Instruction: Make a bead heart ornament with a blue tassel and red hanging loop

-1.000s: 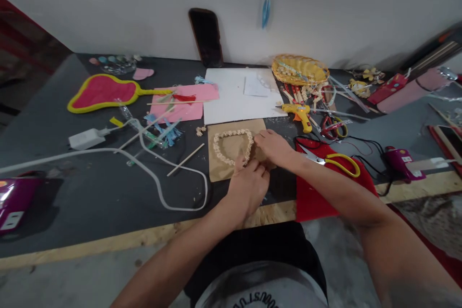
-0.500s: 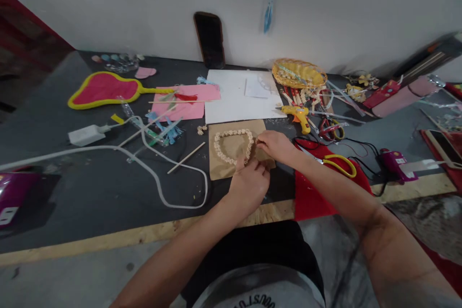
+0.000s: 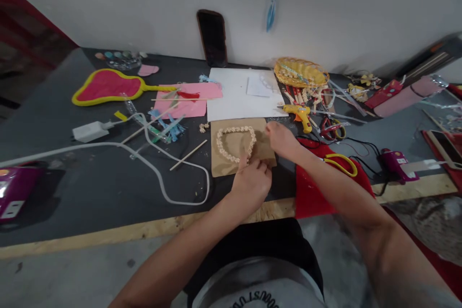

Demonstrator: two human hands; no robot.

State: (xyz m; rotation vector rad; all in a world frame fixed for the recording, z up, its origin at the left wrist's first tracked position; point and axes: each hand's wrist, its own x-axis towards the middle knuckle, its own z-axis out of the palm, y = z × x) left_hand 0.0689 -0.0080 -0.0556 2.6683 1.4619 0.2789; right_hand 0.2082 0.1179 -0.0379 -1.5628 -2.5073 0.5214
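Note:
A heart-like ring of small cream bead or flower-shaped pieces [image 3: 236, 129] lies on a square of brown cardboard [image 3: 221, 169]. My left hand [image 3: 252, 179] rests at the lower right of the ring, one finger pressed along its edge and the others curled over the cardboard. At the cardboard's right side, my right hand [image 3: 283, 140] is closed in a pinch, a little apart from the ring. Whatever its fingertips hold is too small to make out. Several loose cream pieces [image 3: 204, 127] and a thin wooden stick [image 3: 188, 155] lie left of the cardboard.
Behind are a white board [image 3: 231, 106], a yellow glue gun [image 3: 299, 115] and a wicker basket [image 3: 301, 72]. Yellow-handled scissors [image 3: 344, 163] lie on red felt [image 3: 314, 192] under my right forearm. A white cable [image 3: 159, 185] loops at left. A phone [image 3: 212, 38] leans on the wall.
My right hand has moved slightly right and up, away from the ring. My left hand stays at the ring's lower right edge. The whole view has shifted slightly.

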